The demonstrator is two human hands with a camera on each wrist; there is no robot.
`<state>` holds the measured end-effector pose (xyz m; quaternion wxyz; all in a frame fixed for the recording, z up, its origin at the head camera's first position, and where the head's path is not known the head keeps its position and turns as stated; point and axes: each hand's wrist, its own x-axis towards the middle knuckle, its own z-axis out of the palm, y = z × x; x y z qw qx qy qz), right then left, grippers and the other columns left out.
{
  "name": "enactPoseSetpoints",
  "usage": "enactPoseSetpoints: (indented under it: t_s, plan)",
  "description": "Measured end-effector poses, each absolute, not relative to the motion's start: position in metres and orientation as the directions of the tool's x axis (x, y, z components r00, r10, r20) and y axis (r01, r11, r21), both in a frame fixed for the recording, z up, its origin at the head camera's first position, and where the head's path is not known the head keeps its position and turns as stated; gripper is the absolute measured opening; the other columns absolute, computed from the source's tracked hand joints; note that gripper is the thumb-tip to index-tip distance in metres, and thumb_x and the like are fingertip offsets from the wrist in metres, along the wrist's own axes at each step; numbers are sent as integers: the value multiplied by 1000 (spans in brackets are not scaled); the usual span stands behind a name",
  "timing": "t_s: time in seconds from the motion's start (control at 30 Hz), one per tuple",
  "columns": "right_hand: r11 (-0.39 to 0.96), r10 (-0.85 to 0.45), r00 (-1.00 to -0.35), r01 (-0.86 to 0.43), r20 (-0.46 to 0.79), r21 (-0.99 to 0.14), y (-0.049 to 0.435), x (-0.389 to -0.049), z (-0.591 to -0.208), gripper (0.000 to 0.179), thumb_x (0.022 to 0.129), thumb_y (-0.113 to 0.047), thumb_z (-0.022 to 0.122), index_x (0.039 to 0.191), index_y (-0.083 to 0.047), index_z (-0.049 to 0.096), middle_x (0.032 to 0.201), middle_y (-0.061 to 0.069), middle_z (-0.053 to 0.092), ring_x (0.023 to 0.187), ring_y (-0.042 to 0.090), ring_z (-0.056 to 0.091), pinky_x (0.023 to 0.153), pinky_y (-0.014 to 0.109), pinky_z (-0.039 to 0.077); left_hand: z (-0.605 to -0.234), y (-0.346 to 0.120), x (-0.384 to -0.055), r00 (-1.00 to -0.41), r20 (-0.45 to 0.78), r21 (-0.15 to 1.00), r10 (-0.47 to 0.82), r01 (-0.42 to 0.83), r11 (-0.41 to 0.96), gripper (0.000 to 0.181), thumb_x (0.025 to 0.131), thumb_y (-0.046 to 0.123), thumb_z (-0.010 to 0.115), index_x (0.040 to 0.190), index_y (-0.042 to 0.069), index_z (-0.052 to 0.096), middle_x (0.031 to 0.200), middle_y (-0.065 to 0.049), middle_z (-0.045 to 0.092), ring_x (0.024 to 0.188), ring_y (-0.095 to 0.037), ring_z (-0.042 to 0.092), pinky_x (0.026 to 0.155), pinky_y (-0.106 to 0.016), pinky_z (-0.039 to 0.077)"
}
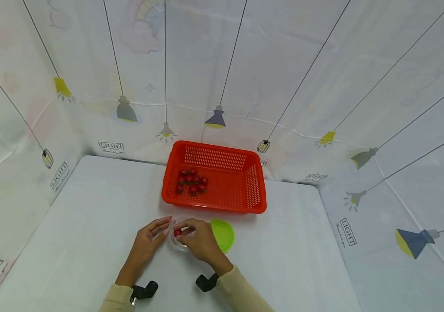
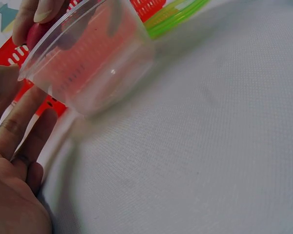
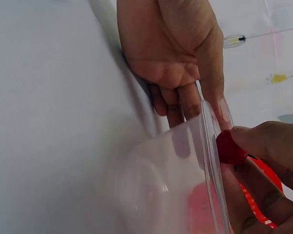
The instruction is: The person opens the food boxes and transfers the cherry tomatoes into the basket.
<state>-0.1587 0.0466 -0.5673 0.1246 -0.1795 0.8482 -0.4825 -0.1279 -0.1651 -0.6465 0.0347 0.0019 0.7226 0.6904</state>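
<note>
My right hand pinches a red cherry tomato between thumb and fingers, at the rim of a clear plastic tub. In the right wrist view the tomato is just above the tub's lip. On the tub's other side my left hand has its fingers loosely extended against the outer wall, the thumb by the rim. In the left wrist view the tub stands on the white table, its inside only partly visible. A green round lid lies to its right, partly behind my right hand.
A red perforated basket stands behind the tub, with several cherry tomatoes in its left part. The white table ends at a printed backdrop at the back and sides.
</note>
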Motion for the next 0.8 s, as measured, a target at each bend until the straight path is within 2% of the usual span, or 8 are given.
enactPoseSetpoints:
  t_s: [0.13, 0.27, 0.47, 0.6, 0.8]
  plan:
    - [504, -417, -909, -240, 10, -830, 51, -157, -561, 28, 93, -9, 82, 119, -20, 81, 116, -6, 79, 104, 18, 73, 91, 36, 63, -646, -165, -128, -998, -45, 998, 52, -43, 46, 44, 105, 34, 69, 147, 25, 61, 147, 4, 68, 149, -16, 51, 110, -5, 33]
    - [516, -417, -907, -282, 49, -809, 55, -158, -556, 29, 94, -10, 81, 121, -20, 80, 115, -8, 79, 104, 14, 73, 100, 48, 60, -645, -165, -127, -998, -46, 998, 53, -43, 47, 42, 106, 28, 68, 147, 25, 61, 148, 4, 67, 150, -16, 51, 110, -4, 33]
    - [504, -422, -903, -307, 81, -807, 61, -164, -546, 29, 95, -11, 81, 122, -24, 80, 112, -11, 80, 108, 11, 74, 108, 50, 55, -643, -165, -127, -997, -42, 998, 57, -40, 47, 42, 106, 28, 69, 147, 25, 61, 148, 4, 67, 150, -16, 51, 110, -4, 33]
    - [488, -416, -901, -338, 125, -805, 65, -172, -535, 27, 96, -16, 81, 121, -27, 79, 116, -14, 78, 110, 11, 73, 106, 47, 56, -644, -165, -128, -998, -36, 998, 59, -33, 49, 43, 106, 28, 68, 148, 23, 61, 150, 4, 66, 149, -18, 52, 110, -5, 34]
    - [416, -406, -894, -365, 189, -833, 72, -191, -520, 25, 96, -13, 80, 120, -20, 79, 123, -10, 77, 111, 12, 71, 101, 48, 59, -642, -164, -127, -998, -36, 999, 56, -34, 37, 44, 106, 26, 68, 149, 20, 60, 150, 4, 65, 148, -19, 54, 110, -6, 37]
